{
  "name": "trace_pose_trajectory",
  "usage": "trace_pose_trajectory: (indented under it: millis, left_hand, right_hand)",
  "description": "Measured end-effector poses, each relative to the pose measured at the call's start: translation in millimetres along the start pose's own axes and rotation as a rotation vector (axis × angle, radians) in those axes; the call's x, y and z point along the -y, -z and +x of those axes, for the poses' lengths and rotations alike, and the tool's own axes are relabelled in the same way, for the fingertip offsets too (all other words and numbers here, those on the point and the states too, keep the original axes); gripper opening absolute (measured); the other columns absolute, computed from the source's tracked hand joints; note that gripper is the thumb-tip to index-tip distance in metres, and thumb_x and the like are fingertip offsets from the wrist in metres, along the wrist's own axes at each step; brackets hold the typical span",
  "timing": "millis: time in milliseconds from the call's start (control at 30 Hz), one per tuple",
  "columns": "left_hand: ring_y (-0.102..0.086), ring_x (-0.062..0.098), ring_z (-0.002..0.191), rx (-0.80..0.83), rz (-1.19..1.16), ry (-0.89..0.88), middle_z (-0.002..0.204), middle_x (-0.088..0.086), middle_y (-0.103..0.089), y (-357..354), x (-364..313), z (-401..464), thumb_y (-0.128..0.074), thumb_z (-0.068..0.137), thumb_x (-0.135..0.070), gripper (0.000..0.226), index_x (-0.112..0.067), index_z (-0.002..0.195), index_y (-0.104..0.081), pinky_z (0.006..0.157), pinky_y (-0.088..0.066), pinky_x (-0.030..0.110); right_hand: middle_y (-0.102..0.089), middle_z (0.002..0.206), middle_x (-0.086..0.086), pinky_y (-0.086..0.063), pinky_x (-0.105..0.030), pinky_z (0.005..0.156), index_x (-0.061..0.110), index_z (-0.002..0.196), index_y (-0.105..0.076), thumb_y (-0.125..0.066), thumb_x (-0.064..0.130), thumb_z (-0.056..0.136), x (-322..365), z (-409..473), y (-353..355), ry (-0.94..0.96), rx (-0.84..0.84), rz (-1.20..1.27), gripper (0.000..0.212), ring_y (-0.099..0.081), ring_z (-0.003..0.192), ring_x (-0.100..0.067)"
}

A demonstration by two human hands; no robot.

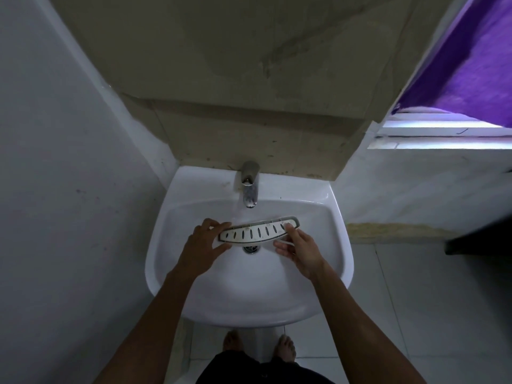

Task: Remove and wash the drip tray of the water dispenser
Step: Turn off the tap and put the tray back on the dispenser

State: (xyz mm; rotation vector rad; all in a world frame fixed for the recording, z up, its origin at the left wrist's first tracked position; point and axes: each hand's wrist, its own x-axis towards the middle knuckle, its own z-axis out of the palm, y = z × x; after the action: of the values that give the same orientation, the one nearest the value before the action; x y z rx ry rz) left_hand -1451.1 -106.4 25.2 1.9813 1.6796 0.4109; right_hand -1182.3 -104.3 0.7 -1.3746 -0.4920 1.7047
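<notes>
The drip tray (256,232) is a curved white grille with dark slots and a grey rim. It is held level over the white sink (194,300), just below the chrome tap (250,187), from which water runs. My left hand (203,245) holds its left end between fingers above and thumb below. My right hand (300,249) pinches its right end, thumb on top and fingers under the edge. The drain (250,248) shows beneath the tray.
A grey wall stands close on the left and a stained beige wall rises behind the tap. At the upper right are a window (443,134) and a purple curtain (465,65). A dark ledge (482,239) juts in at right. Bare feet stand on the tiled floor below.
</notes>
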Motion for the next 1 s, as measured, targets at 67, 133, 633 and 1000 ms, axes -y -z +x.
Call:
trace_pose_trajectory:
  millis: [67,133,633,1000]
  left_hand:
    - [-0.052,0.019,0.11,0.011,-0.073,0.022,0.124,-0.002,-0.046,1.0,0.4,-1.9,-0.069,0.086,-0.035,0.056,-0.03,0.139,-0.05,0.094,-0.048,0.038]
    - [-0.056,0.017,0.106,-0.016,-0.21,0.093,0.123,-0.002,-0.045,0.8,-5.0,-4.5,-0.07,0.085,-0.037,0.065,-0.028,0.143,-0.044,0.093,-0.05,0.037]
    - [-0.068,0.02,0.071,-0.309,-0.631,0.375,0.086,-0.001,-0.073,-16.7,-46.1,-9.5,-0.076,0.081,-0.03,0.018,-0.019,0.094,-0.074,0.068,-0.059,0.035]
    - [-0.069,0.022,0.092,-0.33,-0.505,0.221,0.102,0.003,-0.071,-22.4,-81.4,-18.7,-0.06,0.092,-0.036,0.021,-0.022,0.105,-0.069,0.077,-0.056,0.03]
  right_hand:
    - [-0.075,0.078,-0.003,-0.06,-0.028,0.065,0.006,0.107,-0.065,-0.065,0.034,0.094,0.7,-1.7,1.9,0.003,0.008,0.015,0.031,-0.074,0.074,-0.019]
    - [-0.074,0.076,-0.003,-0.06,-0.028,0.065,0.005,0.106,-0.065,-0.065,0.033,0.094,1.8,-4.0,2.0,0.002,0.022,0.042,0.031,-0.074,0.075,-0.019]
    - [-0.075,0.085,-0.01,-0.06,-0.031,0.071,0.005,0.103,-0.066,-0.069,0.031,0.091,-0.3,-24.9,23.3,-0.021,0.1,0.15,0.029,-0.075,0.083,-0.025]
    - [-0.075,0.094,-0.004,-0.063,-0.037,0.072,0.017,0.102,-0.066,-0.068,0.041,0.09,13.2,-58.1,-6.7,0.442,-0.179,-0.515,0.027,-0.072,0.077,-0.013]
